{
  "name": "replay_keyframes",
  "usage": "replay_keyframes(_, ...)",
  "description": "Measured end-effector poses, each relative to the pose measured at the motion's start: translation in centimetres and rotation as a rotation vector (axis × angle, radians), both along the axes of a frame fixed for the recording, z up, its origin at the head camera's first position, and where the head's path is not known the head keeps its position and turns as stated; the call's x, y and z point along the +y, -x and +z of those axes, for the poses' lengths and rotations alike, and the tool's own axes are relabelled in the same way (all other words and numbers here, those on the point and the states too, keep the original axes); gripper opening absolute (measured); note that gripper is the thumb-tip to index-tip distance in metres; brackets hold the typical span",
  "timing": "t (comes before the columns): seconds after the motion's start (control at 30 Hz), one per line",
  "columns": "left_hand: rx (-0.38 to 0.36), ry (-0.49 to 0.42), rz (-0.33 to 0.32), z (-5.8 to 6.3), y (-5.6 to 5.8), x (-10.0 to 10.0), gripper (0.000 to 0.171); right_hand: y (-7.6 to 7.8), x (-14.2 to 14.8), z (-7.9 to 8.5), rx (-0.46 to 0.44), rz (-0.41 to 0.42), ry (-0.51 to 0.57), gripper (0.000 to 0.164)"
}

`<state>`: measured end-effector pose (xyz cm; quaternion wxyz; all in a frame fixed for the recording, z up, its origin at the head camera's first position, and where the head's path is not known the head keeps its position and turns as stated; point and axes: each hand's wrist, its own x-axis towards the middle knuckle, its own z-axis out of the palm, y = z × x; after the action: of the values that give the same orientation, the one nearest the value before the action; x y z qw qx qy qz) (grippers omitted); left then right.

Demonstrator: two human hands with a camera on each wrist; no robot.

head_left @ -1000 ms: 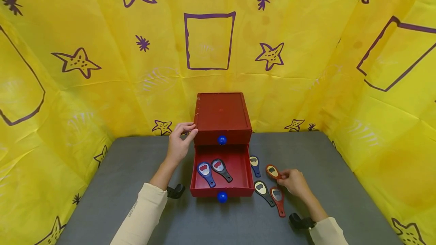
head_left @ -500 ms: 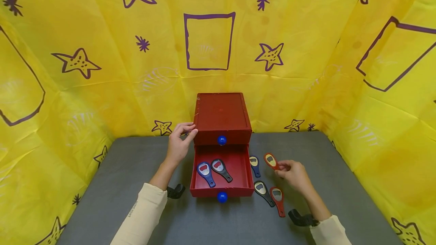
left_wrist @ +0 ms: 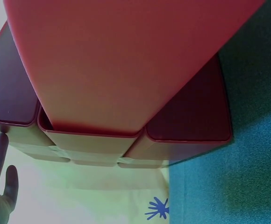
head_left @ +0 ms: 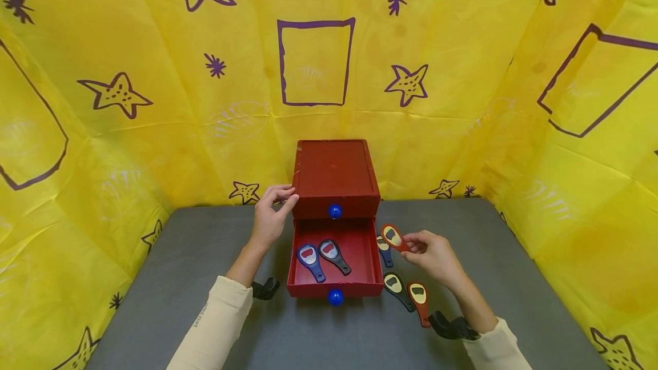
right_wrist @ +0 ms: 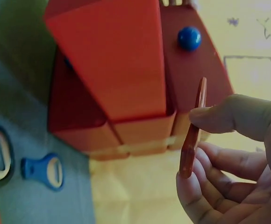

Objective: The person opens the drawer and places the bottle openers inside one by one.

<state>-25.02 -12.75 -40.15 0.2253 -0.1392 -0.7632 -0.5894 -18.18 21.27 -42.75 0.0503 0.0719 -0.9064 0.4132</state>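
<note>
- Head view (clock centred on pulled-out lower drawer (head_left: pixel 365 256), 12 = away from person): cream sleeves (head_left: pixel 218 321) nearest, at 8 & 4, w/ black wrist mounts (head_left: pixel 452 327) by cuffs.
- Red table opener (head_left: pixel 420 306) at 4, flat on grey table (head_left: pixel 288 336); black table opener (head_left: pixel 403 294) just beside it, closer to drawer.
- Lower blue knob (head_left: pixel 335 297) on drawer front at 6. Inside, side by side: blue drawer opener (head_left: pixel 312 266) on L, black drawer opener (head_left: pixel 337 259) on R.
- R hand (head_left: pixel 437 256) at 3: fingers bent, pinching red held opener (head_left: pixel 400 242) by its handle. Opener's off table, btwn 2 & 3, just outside drawer's R wall, head twd approx 10. R wrist view: opener nearly edge-on, thumb one side, fingers other.
- Blue table opener (head_left: pixel 386 257) at 3, by drawer wall, partly hidden by held one.
- L hand (head_left: pixel 268 221) at 10: fingers fairly straight, thumb spread, no grip; fingertips touch red cabinet (head_left: pixel 335 167) at its L side nr front corner.
- Cabinet at 12, upper drawer (head_left: pixel 313 208) pushed in, upper blue knob (head_left: pixel 335 212) on front.
- Yellow backdrop (head_left: pixel 329 124) at 12, farthest, w/ purple drawings.
</note>
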Motion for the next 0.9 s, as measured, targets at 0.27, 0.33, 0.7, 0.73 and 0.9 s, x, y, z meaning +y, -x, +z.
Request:
replay_keyframes(0.27, 0.003, -0.008, 0.011, -0.7, 0.6, 0.0, 0.019, 0.0, -2.2, 1.4, 0.078, 0.125, -0.016, 0.024)
replay_keyframes(0.33, 0.002, -0.008, 0.014, -1.3, 1.1, -0.2, 0.020, 0.2, -3.0, 1.5, 0.093, 0.150, -0.024, 0.023)
replay_keyframes(0.7, 0.026, 0.013, -0.013, -0.6, 0.4, -0.3, 0.021, 1.3, -7.6, 1.3, 0.083, 0.221, -0.176, 0.023)
replay_keyframes(0.73, 0.020, 0.016, -0.011, -0.1, 0.1, -0.2, 0.021, 1.4, -8.0, 1.1, 0.083, 0.218, -0.192, 0.023)
replay_keyframes(0.9, 0.035, 0.021, -0.004, 0.5, -0.3, 0.1, 0.020, 1.8, -9.5, 0.8, 0.088, 0.175, -0.244, 0.021)
